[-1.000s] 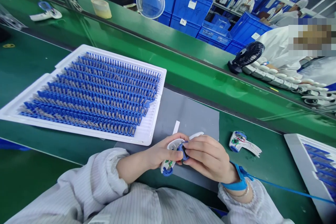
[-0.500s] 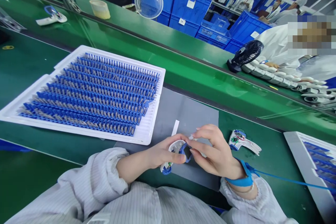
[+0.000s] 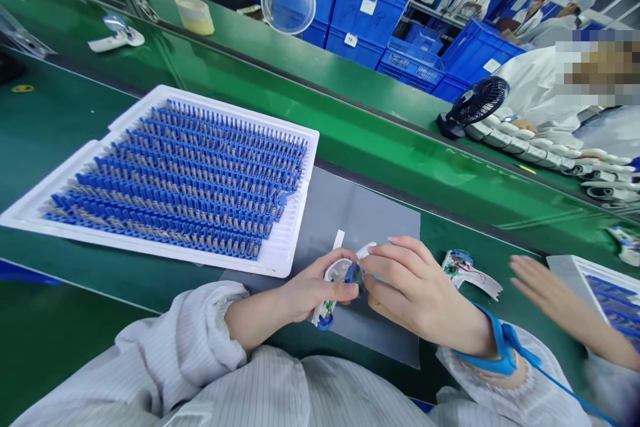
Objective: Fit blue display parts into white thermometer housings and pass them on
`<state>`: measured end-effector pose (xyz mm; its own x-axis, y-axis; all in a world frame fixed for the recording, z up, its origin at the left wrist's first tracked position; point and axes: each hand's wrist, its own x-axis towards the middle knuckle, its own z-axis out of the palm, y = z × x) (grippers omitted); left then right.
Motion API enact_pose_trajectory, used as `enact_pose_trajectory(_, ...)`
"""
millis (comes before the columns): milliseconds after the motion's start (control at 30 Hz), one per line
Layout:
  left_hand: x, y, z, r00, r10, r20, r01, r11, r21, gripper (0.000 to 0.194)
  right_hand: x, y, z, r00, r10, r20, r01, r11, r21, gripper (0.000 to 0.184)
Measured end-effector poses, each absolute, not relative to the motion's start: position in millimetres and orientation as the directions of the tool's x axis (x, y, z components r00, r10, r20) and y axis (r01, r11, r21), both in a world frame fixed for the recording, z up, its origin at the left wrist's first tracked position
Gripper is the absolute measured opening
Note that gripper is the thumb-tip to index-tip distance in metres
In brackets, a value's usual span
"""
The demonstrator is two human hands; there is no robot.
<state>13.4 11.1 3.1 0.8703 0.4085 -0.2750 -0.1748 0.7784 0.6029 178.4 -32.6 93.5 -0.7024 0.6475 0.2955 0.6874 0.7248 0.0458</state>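
In the head view my left hand (image 3: 320,287) is closed around a white-and-blue device housing (image 3: 336,271), shaped like half of a gun-style thermometer. A green circuit board and a blue round end show at its lower part. My left thumb presses near a dark display in a blue frame (image 3: 354,275). My right hand (image 3: 413,280), a blue strap (image 3: 500,350) on its wrist, is closed with its fingertips at the display and the housing's far end; they partly hide what they grip. Below lies a grey mat (image 3: 373,207) with a white strip (image 3: 339,239).
To the left stands a white tray (image 3: 287,247) with rows of blue parts and springs. Another opened housing (image 3: 470,273) lies right of my hands. A co-worker's hand (image 3: 555,300) reaches in near a second tray (image 3: 565,267). Beyond the ledge are a fan (image 3: 480,103) and several white housings.
My right fingers have curled closer over the display, and the hand has turned slightly. A co-worker's hand has come in from the right. The view has shifted a little.
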Motion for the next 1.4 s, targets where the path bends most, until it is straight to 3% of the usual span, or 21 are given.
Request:
enact_pose_trajectory(233, 14.5, 8.1, 3.1, 0.882, 0.412, -0.228, -0.246, 0.816, 0.523, 0.06, 190.0, -49.3, 72.2, -0.585, 0.68, 0.441, 0.745, 0.666, -0.039, 0.01)
enact_pose_trajectory(467, 12.7, 6.7, -1.3, 0.888, 0.426, -0.173, -0.283, 0.804, 0.524, 0.062, 186.7, -52.6, 52.3, -0.492, 0.647, 0.583, 0.692, 0.696, -0.188, 0.011)
enact_pose_trajectory(567, 12.3, 7.1, -3.1, 0.9, 0.407, -0.155, -0.252, 0.777, 0.577, 0.066, 184.9, -51.7, 49.7, -0.524, 0.631, 0.572, 0.656, 0.727, -0.202, 0.013)
enact_pose_trajectory(700, 13.1, 8.2, -4.4, 0.857, 0.508, -0.08, -0.265, 0.569, 0.779, 0.07, 186.9, -53.3, 48.2, -0.568, 0.642, 0.515, 0.638, 0.739, -0.217, 0.016)
enact_pose_trajectory(833, 13.6, 8.3, -4.4, 0.871, 0.491, 0.012, -0.264, 0.447, 0.854, 0.069, 188.9, -55.2, 46.9, -0.601, 0.652, 0.462, 0.615, 0.747, -0.254, 0.016)
enact_pose_trajectory(1067, 13.6, 6.5, -6.7, 0.923, 0.382, -0.038, -0.208, 0.582, 0.786, 0.07, 189.4, -56.7, 49.3, -0.615, 0.656, 0.437, 0.564, 0.753, -0.337, 0.016)
enact_pose_trajectory(1400, 13.6, 5.8, -2.6, 0.928, 0.363, -0.087, -0.197, 0.675, 0.712, 0.069, 190.4, -55.5, 46.8, -0.607, 0.673, 0.422, 0.55, 0.739, -0.388, 0.02)
